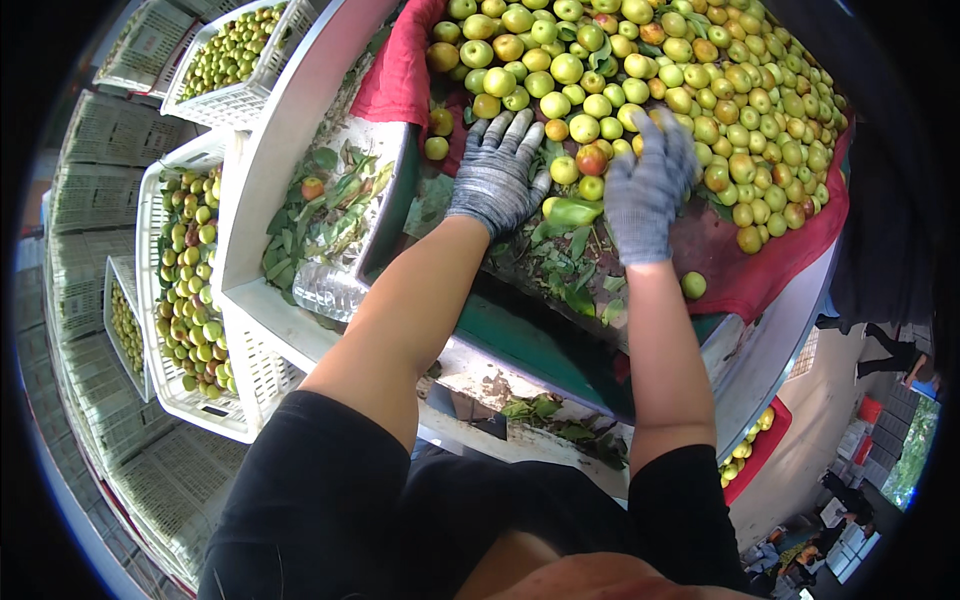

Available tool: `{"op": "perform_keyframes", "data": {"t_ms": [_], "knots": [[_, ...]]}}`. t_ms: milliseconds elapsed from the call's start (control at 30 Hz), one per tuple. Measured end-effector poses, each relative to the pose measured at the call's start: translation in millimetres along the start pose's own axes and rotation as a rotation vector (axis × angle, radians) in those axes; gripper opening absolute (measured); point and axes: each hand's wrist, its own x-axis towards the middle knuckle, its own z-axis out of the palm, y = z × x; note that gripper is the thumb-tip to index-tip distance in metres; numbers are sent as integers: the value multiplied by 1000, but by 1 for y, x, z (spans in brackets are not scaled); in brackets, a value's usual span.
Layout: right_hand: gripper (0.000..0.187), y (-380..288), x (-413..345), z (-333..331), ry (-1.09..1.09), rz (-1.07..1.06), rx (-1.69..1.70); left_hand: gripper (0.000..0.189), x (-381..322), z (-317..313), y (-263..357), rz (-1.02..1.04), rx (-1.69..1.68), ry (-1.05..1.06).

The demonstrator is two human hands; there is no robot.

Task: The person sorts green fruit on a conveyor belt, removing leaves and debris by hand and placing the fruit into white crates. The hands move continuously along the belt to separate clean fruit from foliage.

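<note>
A large heap of green and reddish round fruits (720,112) lies on red cloth (780,262) over a sorting surface. My left hand (499,172), in a grey knitted glove, rests with fingers spread at the heap's near edge, its fingertips next to the fruits. My right hand (651,180), gloved alike and blurred, is over the heap's near side; whether its fingers touch or grip a fruit cannot be told. Between the hands lie a few fruits, one of them red (591,159), and a bright green leaf (574,211). Loose leaves (574,274) are scattered below them.
White plastic crates of fruit (244,352) stand at left, beside stacked crates (97,195). A clear plastic bottle (328,291) and leaves (281,247) lie in the light-coloured tray left of the sorting surface. A single fruit (693,285) sits by my right forearm. People (892,356) are far right.
</note>
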Motion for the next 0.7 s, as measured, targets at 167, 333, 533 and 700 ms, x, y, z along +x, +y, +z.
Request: {"op": "perform_keyframes", "data": {"t_ms": [167, 333, 533, 700], "knots": [[30, -12, 61, 54, -384, 79, 45, 67, 1, -2, 0, 2, -7, 28], [35, 2, 92, 62, -583, 115, -120, 67, 0, -1, 0, -8, -7, -14], [40, 12, 87, 46, -769, -41, -233, 66, 0, -5, -1, -12, -64, -36], [39, -15, 110, 34, -533, 192, -2, 66, 0, -2, -3, -16, -130, 1]]}}
